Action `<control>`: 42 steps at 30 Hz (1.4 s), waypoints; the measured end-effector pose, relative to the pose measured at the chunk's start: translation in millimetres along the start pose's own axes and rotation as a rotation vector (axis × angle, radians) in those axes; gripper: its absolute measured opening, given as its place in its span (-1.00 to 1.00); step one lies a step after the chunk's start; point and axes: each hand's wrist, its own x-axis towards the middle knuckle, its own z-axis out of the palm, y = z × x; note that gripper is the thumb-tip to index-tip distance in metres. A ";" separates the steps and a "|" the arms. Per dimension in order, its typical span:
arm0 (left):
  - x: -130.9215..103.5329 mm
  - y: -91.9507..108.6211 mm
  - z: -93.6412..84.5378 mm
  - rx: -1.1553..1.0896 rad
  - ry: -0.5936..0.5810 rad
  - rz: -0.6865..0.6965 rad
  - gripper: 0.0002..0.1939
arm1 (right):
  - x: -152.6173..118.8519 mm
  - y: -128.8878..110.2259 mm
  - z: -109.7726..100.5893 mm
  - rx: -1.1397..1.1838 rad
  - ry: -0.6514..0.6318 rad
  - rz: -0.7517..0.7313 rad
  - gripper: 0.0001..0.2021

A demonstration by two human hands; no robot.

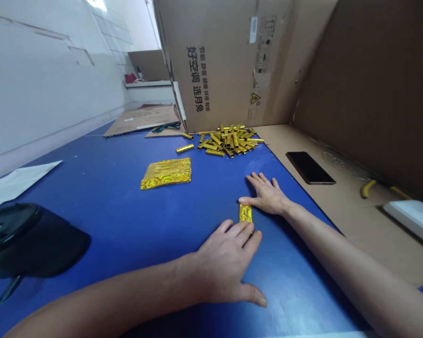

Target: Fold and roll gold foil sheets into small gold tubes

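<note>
A small piece of shiny gold foil lies on the blue tabletop between my hands. My left hand is spread flat, its fingertips touching the near end of the foil and its thumb pointing right. At the far end, the thumb of my right hand touches the foil, while the other fingers lie stretched out on the table. Farther off to the left rests a stack of flat gold foil sheets. Beyond it is a pile of small folded gold foil tubes, with a single gold tube beside it.
A tall cardboard box panel stands behind the pile. To the right, a black phone and a white device lie on cardboard. On the left are a dark cap-like object, a white paper and flat cardboard.
</note>
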 end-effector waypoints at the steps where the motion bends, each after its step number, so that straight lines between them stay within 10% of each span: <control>1: -1.0 0.6 0.3 -0.001 -0.001 0.008 -0.13 | 0.1 0.0 0.0 0.000 -0.002 -0.001 -0.11; 15: -3.9 2.8 0.1 0.018 0.001 0.024 -0.17 | -24.9 -12.8 -7.4 -0.013 -0.126 -0.215 -0.13; 26: -0.8 4.1 0.2 0.068 0.030 0.023 -0.19 | -1.0 -2.5 2.0 -0.005 0.048 0.045 -0.11; 36: 8.0 -27.8 -19.2 0.227 0.003 -0.122 -0.64 | -13.8 -4.2 0.2 -0.033 0.026 0.050 -0.19; 42: 9.6 -25.1 -2.9 0.253 0.112 -0.148 -0.39 | -14.3 -5.8 1.6 -0.046 0.028 0.052 -0.19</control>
